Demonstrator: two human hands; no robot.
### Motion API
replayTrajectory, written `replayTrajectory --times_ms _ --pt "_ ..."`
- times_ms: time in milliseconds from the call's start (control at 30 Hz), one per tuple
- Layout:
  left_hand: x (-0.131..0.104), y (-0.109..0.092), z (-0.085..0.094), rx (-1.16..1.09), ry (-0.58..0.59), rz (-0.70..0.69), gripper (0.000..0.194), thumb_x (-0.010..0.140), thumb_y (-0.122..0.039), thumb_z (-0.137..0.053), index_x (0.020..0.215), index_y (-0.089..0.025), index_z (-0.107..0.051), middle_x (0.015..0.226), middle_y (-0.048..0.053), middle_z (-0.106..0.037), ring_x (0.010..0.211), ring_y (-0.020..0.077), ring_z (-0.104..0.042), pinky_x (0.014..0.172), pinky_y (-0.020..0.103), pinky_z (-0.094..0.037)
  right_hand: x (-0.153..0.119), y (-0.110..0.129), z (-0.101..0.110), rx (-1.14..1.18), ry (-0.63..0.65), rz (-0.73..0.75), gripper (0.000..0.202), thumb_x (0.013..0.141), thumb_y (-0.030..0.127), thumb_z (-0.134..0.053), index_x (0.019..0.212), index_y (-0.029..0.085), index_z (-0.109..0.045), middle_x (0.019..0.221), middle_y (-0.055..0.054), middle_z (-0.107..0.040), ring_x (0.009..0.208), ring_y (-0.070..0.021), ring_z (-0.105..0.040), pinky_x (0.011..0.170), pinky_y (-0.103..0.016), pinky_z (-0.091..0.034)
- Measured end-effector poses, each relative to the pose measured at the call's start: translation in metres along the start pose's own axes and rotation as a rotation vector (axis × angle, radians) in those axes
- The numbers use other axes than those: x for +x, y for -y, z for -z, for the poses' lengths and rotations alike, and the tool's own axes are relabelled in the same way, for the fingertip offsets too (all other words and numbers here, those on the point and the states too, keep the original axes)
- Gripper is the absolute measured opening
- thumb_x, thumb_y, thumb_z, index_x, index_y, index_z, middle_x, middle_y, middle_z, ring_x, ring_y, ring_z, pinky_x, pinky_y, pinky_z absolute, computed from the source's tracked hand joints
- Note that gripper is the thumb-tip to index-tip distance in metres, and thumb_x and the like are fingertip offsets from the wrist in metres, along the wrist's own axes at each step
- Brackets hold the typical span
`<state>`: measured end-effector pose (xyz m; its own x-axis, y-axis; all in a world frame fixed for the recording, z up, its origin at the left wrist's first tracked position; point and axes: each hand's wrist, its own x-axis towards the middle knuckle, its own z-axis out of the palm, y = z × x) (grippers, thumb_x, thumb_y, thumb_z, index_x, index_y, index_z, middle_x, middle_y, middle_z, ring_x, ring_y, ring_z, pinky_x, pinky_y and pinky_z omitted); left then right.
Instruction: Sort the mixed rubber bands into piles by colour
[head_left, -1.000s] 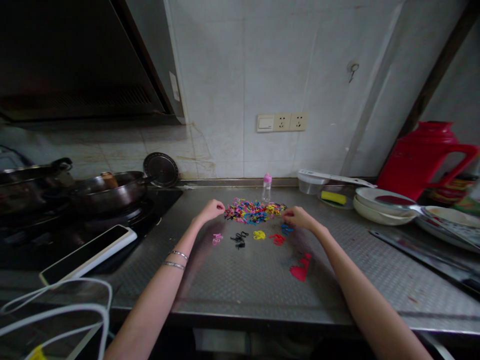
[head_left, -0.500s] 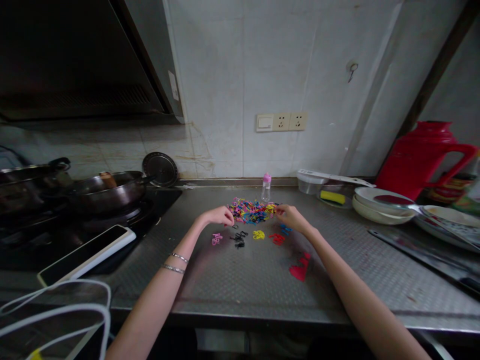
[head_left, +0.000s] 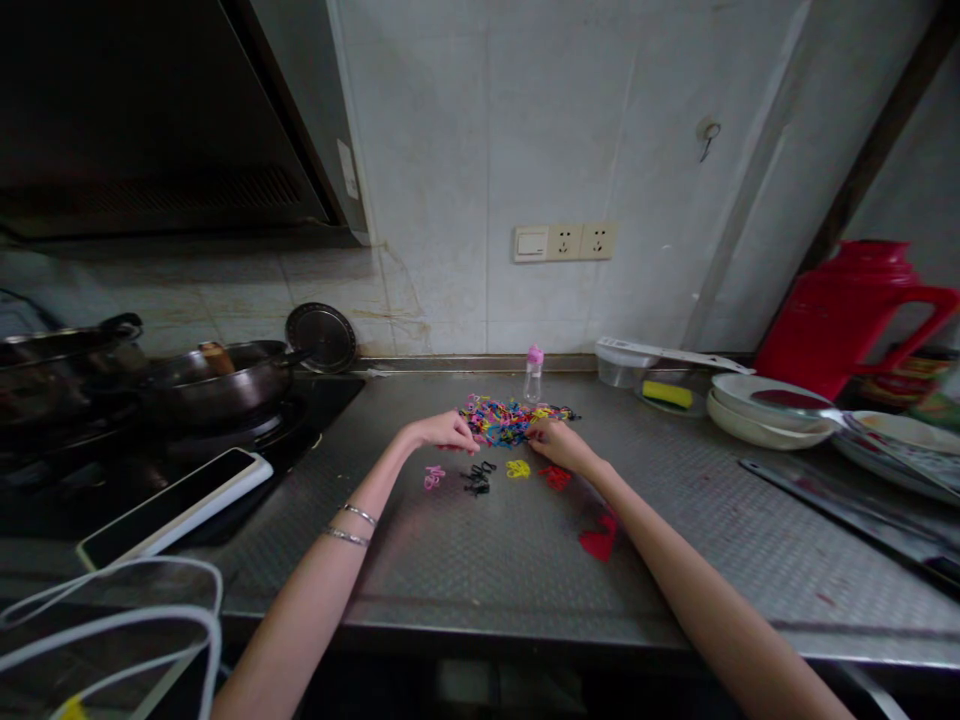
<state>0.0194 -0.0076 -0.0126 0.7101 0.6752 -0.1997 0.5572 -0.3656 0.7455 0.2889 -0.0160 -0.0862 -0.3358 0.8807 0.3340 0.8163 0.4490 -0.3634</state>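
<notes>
A pile of small coloured rubber bands [head_left: 496, 416] lies on the metal counter. My left hand [head_left: 450, 432] is at the pile's left front, fingers closed together and pointing right; anything between the fingertips is too small to make out. At the pile's right front, my right hand [head_left: 561, 445] has its fingers bent in a pinch against the bands, contents hidden. Nearer me sit small separate groups: pink bands [head_left: 433, 477], black bands [head_left: 478, 477], yellow bands [head_left: 517, 468] and red bands [head_left: 554, 478]. My right hand and wrist hide the spot behind the red group.
Behind the pile stands a small clear bottle [head_left: 533, 375] with a pink cap. A red heart-shaped piece [head_left: 598, 540] lies by my right forearm. Bowls [head_left: 765, 415], a knife [head_left: 840, 510] and a red thermos [head_left: 840, 320] are right; a pan [head_left: 217, 390] and a white-edged device [head_left: 176, 505] left.
My right hand has moved left along the pile's front, now covering the blue group. My left hand has shifted slightly right, and the loose black band by its fingertips no longer shows.
</notes>
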Motion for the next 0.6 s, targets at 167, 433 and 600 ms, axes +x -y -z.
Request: replayTrajectory --times_ms 167,433,600 --pt "0.005 0.012 0.004 -0.022 -0.141 -0.054 0.038 0.063 -0.048 -0.061 0.069 -0.011 -0.067 0.043 -0.004 -0.041 0.04 0.0049 -0.03 0.039 0.02 -0.019 0.0 0.005 -0.001 -0.033 -0.021 -0.015 0.021 0.075 0.018 -0.05 0.09 0.019 -0.064 0.092 -0.005 -0.065 0.086 -0.0165 -0.058 0.075 -0.024 -0.042" --pt "0.002 0.009 0.005 -0.059 -0.254 -0.025 0.041 0.064 -0.051 -0.059 0.064 -0.011 -0.064 0.044 -0.004 -0.042 0.041 0.005 -0.031 0.039 0.02 -0.019 0.001 0.003 0.004 0.071 -0.049 -0.032 0.025 0.071 0.015 -0.049 0.089 0.018 -0.066 0.085 -0.005 -0.066 0.078 -0.0155 -0.058 0.072 -0.024 -0.042" --pt "0.002 0.011 0.004 -0.105 -0.325 -0.01 0.042 0.064 -0.052 -0.059 0.062 -0.011 -0.062 0.044 -0.004 -0.042 0.04 0.0046 -0.032 0.038 0.019 -0.019 0.002 0.006 0.011 0.231 -0.121 -0.03 0.027 0.07 0.017 -0.046 0.089 0.013 -0.065 0.072 -0.003 -0.063 0.066 -0.0134 -0.055 0.066 -0.024 -0.042"
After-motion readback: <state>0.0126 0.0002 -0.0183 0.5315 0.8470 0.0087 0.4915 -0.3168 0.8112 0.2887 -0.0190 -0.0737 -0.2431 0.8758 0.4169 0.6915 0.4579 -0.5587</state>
